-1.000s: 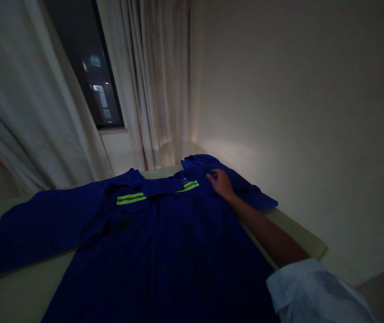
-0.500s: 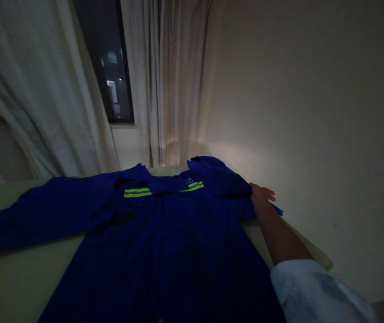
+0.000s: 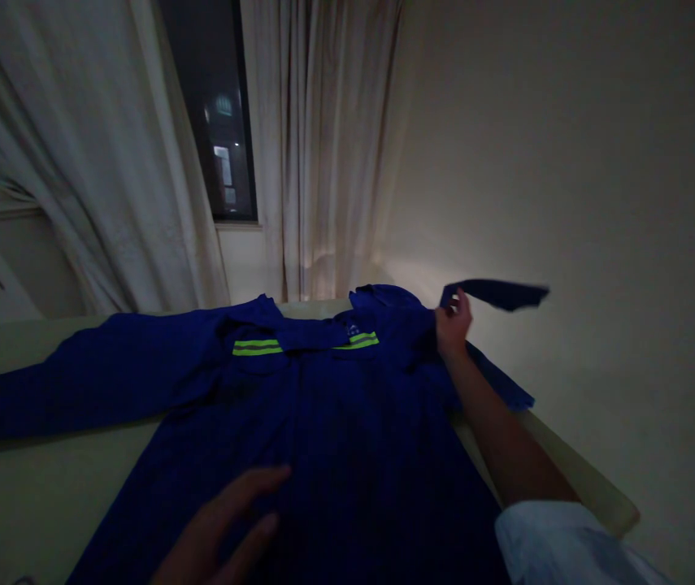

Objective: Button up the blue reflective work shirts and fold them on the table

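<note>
A dark blue work jacket (image 3: 347, 439) with yellow-green reflective stripes lies spread on a pale table, its collar toward the window. One sleeve (image 3: 133, 361) stretches out to the left. My right hand (image 3: 453, 325) is closed on fabric of the jacket at the right, by the other sleeve, and a strip of blue cloth (image 3: 499, 294) sticks out in the air beyond my fingers. Low in the view, my left hand (image 3: 219, 528) hovers over the lower front of the jacket, fingers apart and holding nothing; whether it touches the cloth I cannot tell.
The pale tabletop (image 3: 48, 504) shows to the left of the jacket, and its right corner (image 3: 621, 508) sits near the plain wall (image 3: 597, 203). Behind it hang long light curtains (image 3: 335, 162) on both sides of a dark window (image 3: 213, 114).
My right hand has lifted and turned, raising blue cloth off the table at the right. My left hand has come in from the bottom edge over the jacket. The view has shifted slightly left.
</note>
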Action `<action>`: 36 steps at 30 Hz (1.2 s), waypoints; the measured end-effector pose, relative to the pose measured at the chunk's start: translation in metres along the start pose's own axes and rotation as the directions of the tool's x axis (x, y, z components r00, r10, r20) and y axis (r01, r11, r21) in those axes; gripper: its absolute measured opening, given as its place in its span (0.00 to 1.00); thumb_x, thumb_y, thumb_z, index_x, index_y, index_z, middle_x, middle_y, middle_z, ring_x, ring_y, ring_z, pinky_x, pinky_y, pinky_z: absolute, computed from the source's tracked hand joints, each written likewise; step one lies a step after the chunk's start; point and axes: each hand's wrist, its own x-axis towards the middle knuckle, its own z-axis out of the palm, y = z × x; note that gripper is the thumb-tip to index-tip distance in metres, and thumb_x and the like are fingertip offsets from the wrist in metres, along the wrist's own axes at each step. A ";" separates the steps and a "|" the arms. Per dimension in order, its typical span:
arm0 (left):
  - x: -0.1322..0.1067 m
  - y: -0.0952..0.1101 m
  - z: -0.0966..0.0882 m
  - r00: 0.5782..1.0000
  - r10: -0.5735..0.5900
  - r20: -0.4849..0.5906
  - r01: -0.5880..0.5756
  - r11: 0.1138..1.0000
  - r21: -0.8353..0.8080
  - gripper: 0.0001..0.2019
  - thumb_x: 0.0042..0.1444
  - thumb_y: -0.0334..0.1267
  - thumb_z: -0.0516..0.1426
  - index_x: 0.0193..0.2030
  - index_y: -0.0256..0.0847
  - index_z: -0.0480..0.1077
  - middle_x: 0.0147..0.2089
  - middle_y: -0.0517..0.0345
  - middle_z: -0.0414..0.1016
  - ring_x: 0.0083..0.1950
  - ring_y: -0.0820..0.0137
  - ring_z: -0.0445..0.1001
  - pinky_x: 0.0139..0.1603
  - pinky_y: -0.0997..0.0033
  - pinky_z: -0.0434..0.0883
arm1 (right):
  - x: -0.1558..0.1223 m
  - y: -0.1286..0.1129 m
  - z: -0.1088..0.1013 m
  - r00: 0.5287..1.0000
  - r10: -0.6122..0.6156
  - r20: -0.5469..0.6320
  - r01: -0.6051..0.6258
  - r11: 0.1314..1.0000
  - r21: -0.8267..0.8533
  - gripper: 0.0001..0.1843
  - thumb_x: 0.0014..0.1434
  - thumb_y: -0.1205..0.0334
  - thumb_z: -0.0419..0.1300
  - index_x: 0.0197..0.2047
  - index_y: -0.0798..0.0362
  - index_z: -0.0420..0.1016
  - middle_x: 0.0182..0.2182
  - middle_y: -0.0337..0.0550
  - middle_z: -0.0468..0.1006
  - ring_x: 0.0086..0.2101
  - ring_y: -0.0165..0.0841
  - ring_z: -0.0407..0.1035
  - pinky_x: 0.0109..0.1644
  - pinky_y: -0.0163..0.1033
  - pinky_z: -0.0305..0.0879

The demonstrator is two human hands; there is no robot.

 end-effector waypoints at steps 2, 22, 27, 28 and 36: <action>0.046 0.019 0.000 0.990 -0.126 -0.056 0.113 0.975 -0.191 0.24 0.50 0.57 0.70 0.55 0.63 0.80 0.64 0.55 0.77 0.65 0.42 0.74 0.68 0.37 0.71 | -0.033 -0.022 0.024 0.906 -0.316 0.282 0.266 0.943 0.200 0.45 0.62 0.62 0.57 0.79 0.54 0.49 0.59 0.55 0.74 0.45 0.38 0.76 0.52 0.45 0.77; 0.234 0.048 -0.027 0.794 -0.378 -0.476 0.008 0.790 -0.613 0.18 0.51 0.23 0.69 0.46 0.42 0.74 0.45 0.56 0.80 0.42 0.68 0.80 0.42 0.67 0.79 | -0.110 0.024 0.043 0.793 -0.405 0.456 0.573 0.751 -0.329 0.34 0.65 0.74 0.51 0.71 0.46 0.69 0.55 0.57 0.78 0.50 0.47 0.74 0.56 0.50 0.70; 0.271 0.114 0.001 0.891 -0.321 -0.322 0.021 0.736 -0.677 0.11 0.51 0.24 0.68 0.38 0.38 0.74 0.40 0.52 0.80 0.41 0.63 0.81 0.46 0.55 0.80 | -0.104 0.034 0.042 0.864 -0.366 0.345 0.436 0.887 -0.152 0.40 0.58 0.69 0.57 0.74 0.46 0.62 0.56 0.53 0.73 0.53 0.47 0.72 0.58 0.51 0.72; 0.278 0.133 0.010 0.922 -0.256 -0.289 -0.016 0.723 -0.691 0.11 0.52 0.25 0.68 0.40 0.39 0.75 0.43 0.52 0.81 0.44 0.62 0.81 0.48 0.55 0.80 | -0.105 0.036 0.043 0.870 -0.351 0.346 0.407 0.907 -0.104 0.40 0.57 0.68 0.58 0.73 0.46 0.62 0.55 0.52 0.73 0.51 0.46 0.73 0.56 0.51 0.73; 0.306 0.160 -0.001 0.927 0.054 -0.371 -0.308 0.674 -0.672 0.17 0.57 0.24 0.64 0.52 0.40 0.75 0.48 0.54 0.81 0.52 0.64 0.79 0.54 0.62 0.78 | -0.116 0.042 0.039 0.952 -0.292 0.087 0.300 0.950 -0.091 0.41 0.52 0.76 0.52 0.69 0.51 0.67 0.52 0.54 0.70 0.54 0.47 0.68 0.61 0.53 0.68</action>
